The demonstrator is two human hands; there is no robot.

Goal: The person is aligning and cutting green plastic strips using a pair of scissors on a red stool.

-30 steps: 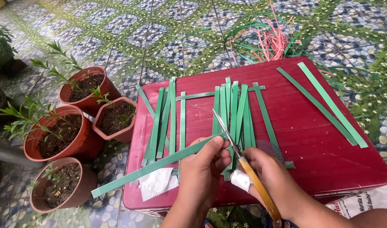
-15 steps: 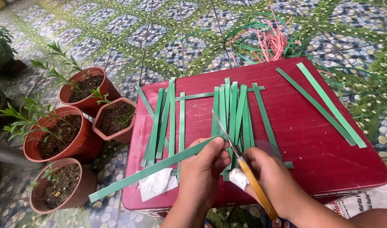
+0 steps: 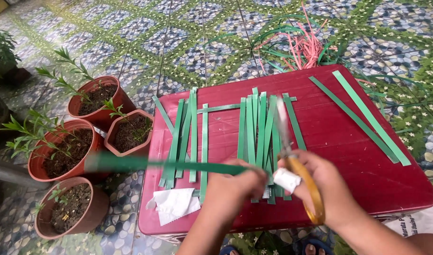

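My left hand [image 3: 235, 186] grips a long green strip [image 3: 178, 165] that stretches level to the left, past the edge of the red table [image 3: 339, 141]; the strip is blurred. My right hand [image 3: 320, 186] holds yellow-handled scissors [image 3: 299, 170], blades pointing away over the table, with a small white scrap [image 3: 286, 179] pressed under the fingers. Several cut green strips [image 3: 254, 127] lie side by side on the table just beyond both hands, crossed by one strip near their far ends.
Two long green strips [image 3: 368, 118] lie diagonally at the table's right. A crumpled white paper [image 3: 174, 204] sits at the front left corner. Several terracotta pots [image 3: 60, 151] with small plants stand left of the table. Pink and green strip tangle [image 3: 306, 45] lies on the patterned floor behind.
The long strip in my left hand has swung up from a downward slant to level. The scissors have turned from slanting left to pointing nearly straight away.
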